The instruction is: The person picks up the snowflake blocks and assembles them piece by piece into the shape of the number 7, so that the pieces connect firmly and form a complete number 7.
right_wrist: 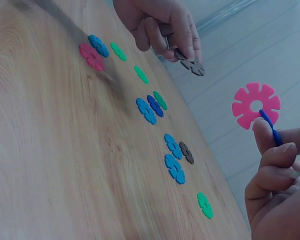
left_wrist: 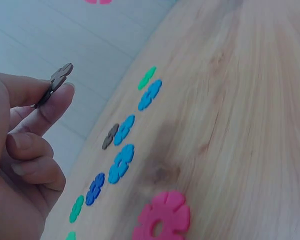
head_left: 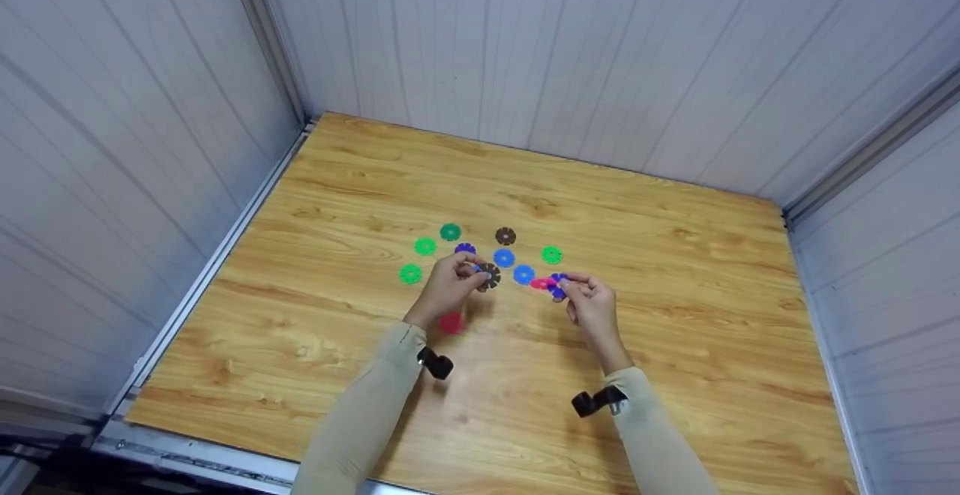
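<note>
Pinching a brown disc [head_left: 496, 278], the left hand [head_left: 448, 286] is apart from the pink disc [head_left: 540, 283] poking left from the blue disc [head_left: 556, 290] the right hand [head_left: 595, 309] pinches.

I see white panelled walls [head_left: 525, 45] on three sides of a wood-grain table [head_left: 697, 277], grey posts [head_left: 262, 26] at its far corners, a metal rail [head_left: 219, 261] along its left edge, dark clutter [head_left: 82, 469] near left
</note>
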Available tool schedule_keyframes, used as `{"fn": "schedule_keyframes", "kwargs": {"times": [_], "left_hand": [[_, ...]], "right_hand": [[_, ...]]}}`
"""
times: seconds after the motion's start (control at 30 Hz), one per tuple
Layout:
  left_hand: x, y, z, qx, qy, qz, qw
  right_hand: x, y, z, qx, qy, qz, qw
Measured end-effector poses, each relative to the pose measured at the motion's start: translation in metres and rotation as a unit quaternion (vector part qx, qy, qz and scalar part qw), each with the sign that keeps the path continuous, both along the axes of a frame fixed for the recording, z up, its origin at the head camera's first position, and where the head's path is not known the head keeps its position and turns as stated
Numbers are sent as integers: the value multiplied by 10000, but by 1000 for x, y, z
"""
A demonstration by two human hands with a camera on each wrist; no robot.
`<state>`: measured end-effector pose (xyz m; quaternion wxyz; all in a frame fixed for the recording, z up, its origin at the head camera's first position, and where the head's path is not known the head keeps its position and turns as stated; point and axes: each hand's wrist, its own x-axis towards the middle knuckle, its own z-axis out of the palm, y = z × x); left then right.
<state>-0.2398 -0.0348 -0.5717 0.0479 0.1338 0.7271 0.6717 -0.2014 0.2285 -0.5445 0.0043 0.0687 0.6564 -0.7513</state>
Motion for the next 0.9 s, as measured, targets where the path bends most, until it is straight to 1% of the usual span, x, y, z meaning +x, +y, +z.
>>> {"fn": "schedule_keyframes", "kwargs": {"times": [0.07,0.23,0.3,0.37,0.53,0.57,0.7,0.8,0.9], "left_hand": [[2,3,5,87,60,-84,9999],[12,4,26,318,124,-194,9992],[15,4,32,406,112,-206,9989],[16,5,35,434,90,-220,9988],[18,9,37,379,49,-147,9992],[18,10,37,384,36,-151,9991],[10,15,20,477,17,-90,9988],[5,20,8,482,73,-49,9988],[6,24,10,492,129,-93,9987]], "right_hand": [[0,-1,-2,-65,63,-63,9999],[-1,-5,-5,-6,176,-179,9997],[-1,-6,-6,9,201,-199,9996],[0,-6,-6,-22,206,-217,9996],[1,-7,-7,-178,194,-158,9995],[1,-7,-7,-203,211,-142,9995],[1,-8,-6,-153,286,-143,9994],[0,-7,-6,-90,349,-171,9992],[0,-7,-6,-92,384,-172,9991]]}}
